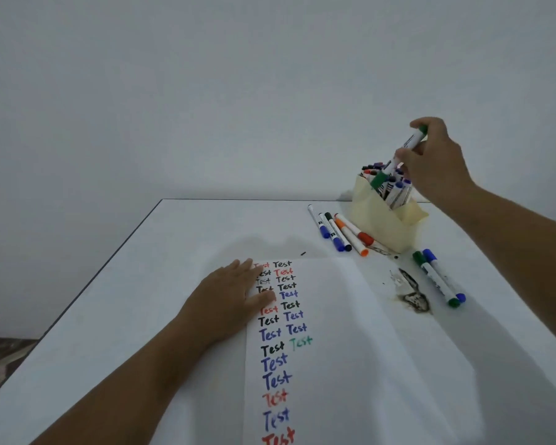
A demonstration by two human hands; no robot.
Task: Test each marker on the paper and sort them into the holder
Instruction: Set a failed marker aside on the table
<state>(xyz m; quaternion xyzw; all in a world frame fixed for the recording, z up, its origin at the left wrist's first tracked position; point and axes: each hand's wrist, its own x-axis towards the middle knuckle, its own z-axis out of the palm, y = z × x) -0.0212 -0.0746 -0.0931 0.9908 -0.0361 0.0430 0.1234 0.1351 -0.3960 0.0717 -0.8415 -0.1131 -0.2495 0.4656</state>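
Green marker (408, 145) in R hand (437, 162) grip over holder (382, 226) | L hand (228, 300) flat on paper (334, 348) | loose markers (337, 231) beside

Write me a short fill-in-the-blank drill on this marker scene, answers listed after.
1. The right hand lowers a ____-capped marker into the holder.
2. The left hand lies flat on the ____.
3. The word written again and again on the sheet is ____.
4. Right of the holder lie ____ markers side by side.

Answers: green; paper; Test; two
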